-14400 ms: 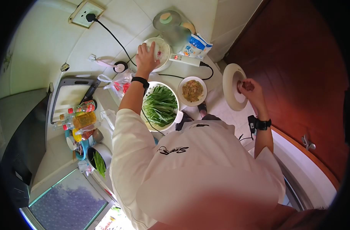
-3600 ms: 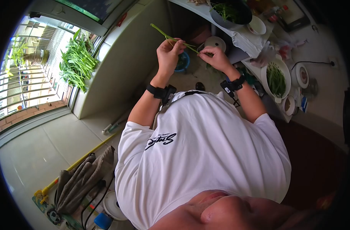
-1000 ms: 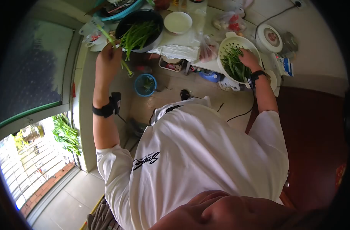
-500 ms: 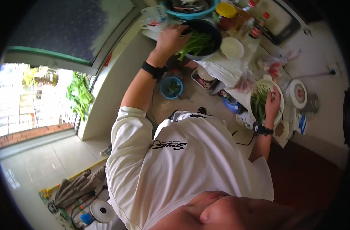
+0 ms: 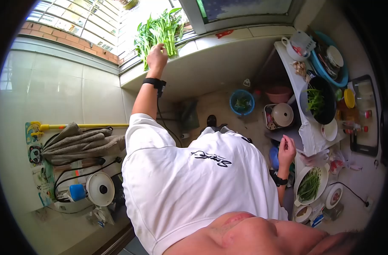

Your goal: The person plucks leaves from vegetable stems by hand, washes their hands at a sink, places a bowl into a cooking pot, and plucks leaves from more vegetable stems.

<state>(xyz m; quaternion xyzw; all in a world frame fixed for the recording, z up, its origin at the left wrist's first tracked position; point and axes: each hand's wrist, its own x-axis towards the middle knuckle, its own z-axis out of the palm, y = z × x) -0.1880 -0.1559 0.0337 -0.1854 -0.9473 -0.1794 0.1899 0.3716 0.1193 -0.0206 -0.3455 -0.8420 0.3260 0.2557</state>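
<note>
A bunch of long-stemmed leafy greens [image 5: 170, 32] lies on the window ledge at the upper left. My left hand [image 5: 158, 56] is at its near side, fingers curled around the stems. To the right, my right hand [image 5: 287, 151] hovers beside the counter with loosely bent fingers, and nothing clear shows in it. Near it is a white colander [image 5: 324, 172] holding cut green stems [image 5: 310, 186]. Farther up the counter sits a dark pan [image 5: 327, 95] with more greens [image 5: 315, 102] in it.
A blue basket [image 5: 234, 111] with green scraps stands on the floor, near a lidded pot [image 5: 282, 115]. Bottles [image 5: 355, 127], a white bowl [image 5: 329, 131] and a blue basin [image 5: 346, 70] crowd the counter. A yellow rod with grey cloths [image 5: 81, 144] is on the left.
My left hand has left the pan and reached over to the greens on the ledge. My right hand has let go of the colander. The view has swung left.
</note>
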